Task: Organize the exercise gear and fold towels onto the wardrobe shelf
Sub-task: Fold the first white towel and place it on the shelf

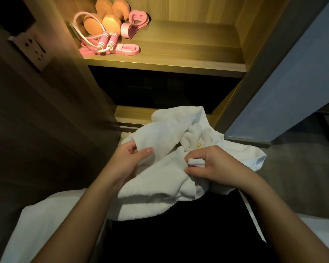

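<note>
A crumpled white towel point(165, 141) hangs in front of me, below the lit wardrobe shelf point(188, 46). My left hand point(129, 160) holds a fold of it between thumb and fingers on the left side. My right hand point(213, 166) pinches a bunched corner of the same towel. On the shelf's left part lie orange dumbbells point(110, 18), a pink skipping rope point(106, 41) and pink resistance bands point(133, 19). The shelf's right part is bare wood.
A lower shelf edge point(133, 112) shows behind the towel. A wall socket point(33, 47) sits on the dark panel at left. A grey-blue wardrobe door point(292, 82) stands open at right. White bedding point(46, 221) lies at the bottom left.
</note>
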A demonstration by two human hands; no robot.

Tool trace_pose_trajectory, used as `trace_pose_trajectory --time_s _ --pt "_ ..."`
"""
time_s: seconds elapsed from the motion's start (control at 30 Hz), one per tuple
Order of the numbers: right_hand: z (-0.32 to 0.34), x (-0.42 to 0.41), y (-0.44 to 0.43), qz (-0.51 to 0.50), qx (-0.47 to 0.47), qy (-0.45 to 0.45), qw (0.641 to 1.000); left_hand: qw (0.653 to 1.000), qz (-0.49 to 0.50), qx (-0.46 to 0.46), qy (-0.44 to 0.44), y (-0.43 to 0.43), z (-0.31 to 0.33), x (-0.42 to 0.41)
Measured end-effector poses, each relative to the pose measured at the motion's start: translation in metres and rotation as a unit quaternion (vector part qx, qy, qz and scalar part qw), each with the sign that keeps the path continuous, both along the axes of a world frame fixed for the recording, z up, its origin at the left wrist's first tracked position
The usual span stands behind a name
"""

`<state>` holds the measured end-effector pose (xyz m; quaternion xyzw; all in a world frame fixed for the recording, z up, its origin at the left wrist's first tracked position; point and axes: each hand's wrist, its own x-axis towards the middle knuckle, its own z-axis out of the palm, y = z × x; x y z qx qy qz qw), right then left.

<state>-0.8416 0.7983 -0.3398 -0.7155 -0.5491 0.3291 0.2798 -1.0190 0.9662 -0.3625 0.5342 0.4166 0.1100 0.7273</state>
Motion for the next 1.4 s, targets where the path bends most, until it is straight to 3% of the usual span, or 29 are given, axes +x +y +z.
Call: trace_pose_trajectory --time_s 0.1,0.2,0.3,0.43,0.6,0.7,0.77,0.83,0.97,1.1,1.17,1.4 --pt "-0.001 0.000 0.001 0.005 0.002 -0.006 1.000 0.993 0.060 0.093 -0.032 -0.014 0.000 0.005" --pt "0.002 0.000 0.000 0.006 0.005 -0.004 1.000 0.973 0.024 0.204 -0.105 -0.015 0.012 0.008" --pt "0.002 0.000 -0.003 0.001 0.017 0.006 1.000 0.909 -0.133 0.394 -0.004 -0.011 0.017 0.011" --pt "0.000 -0.001 -0.008 0.000 0.024 0.037 0.999 0.844 -0.257 0.463 0.083 -0.020 0.021 0.019" --pt "0.000 0.001 -0.011 0.003 0.049 0.059 0.997 0.792 -0.226 0.551 0.134 -0.015 0.025 0.023" --pt "0.000 0.001 -0.011 0.007 0.058 0.061 0.996 0.769 -0.144 0.599 0.172 -0.019 0.029 0.024" --pt "0.000 0.001 -0.011 0.004 0.065 0.064 0.996 0.778 -0.047 0.606 0.160 -0.016 0.036 0.022" --pt "0.000 0.000 -0.011 0.002 0.072 0.066 0.995 0.776 -0.011 0.621 0.109 -0.013 0.040 0.020" --pt "0.000 0.001 -0.011 -0.008 0.058 0.082 0.995 0.768 -0.150 0.622 0.012 -0.017 0.039 0.024" --pt "-0.001 0.001 -0.012 -0.012 0.053 0.080 0.995 0.850 -0.197 0.488 -0.021 -0.018 0.041 0.022" --pt "-0.002 0.001 -0.012 -0.014 0.050 0.079 0.995 0.865 -0.255 0.432 -0.021 -0.016 0.044 0.020" --pt "-0.003 -0.001 -0.010 -0.018 0.024 0.075 0.997 0.819 -0.401 0.408 0.047 -0.012 0.048 0.016"
